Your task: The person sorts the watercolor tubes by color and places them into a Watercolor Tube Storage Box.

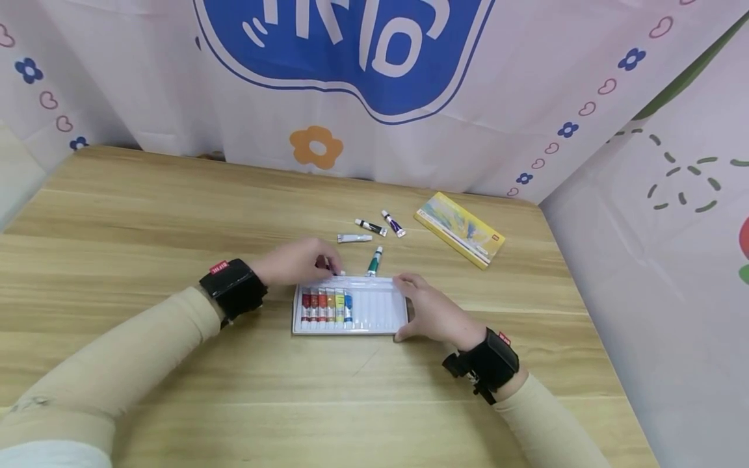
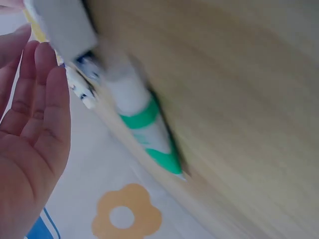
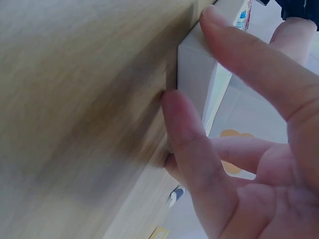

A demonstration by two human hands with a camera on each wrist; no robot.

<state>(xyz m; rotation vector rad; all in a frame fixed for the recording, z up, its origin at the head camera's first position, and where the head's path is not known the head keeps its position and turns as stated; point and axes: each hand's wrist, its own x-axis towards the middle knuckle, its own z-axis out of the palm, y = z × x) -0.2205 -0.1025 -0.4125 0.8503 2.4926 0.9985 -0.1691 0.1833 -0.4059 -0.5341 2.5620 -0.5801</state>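
A shallow white slotted paint tray lies on the table, several coloured paint tubes side by side in its left half. My right hand grips its right end, thumb at the front corner and fingers at the back one. At the tray's back left is my left hand, a small white bit by its fingertips; I cannot tell whether it pinches this. Behind the tray lies a green paint tube. In the left wrist view a blurred white tube with green bands lies on the wood beside the left hand.
Farther back on the table lie a black tube, a purple tube and a white tube. A yellow flat box lies at the back right. A printed curtain hangs along the back edge.
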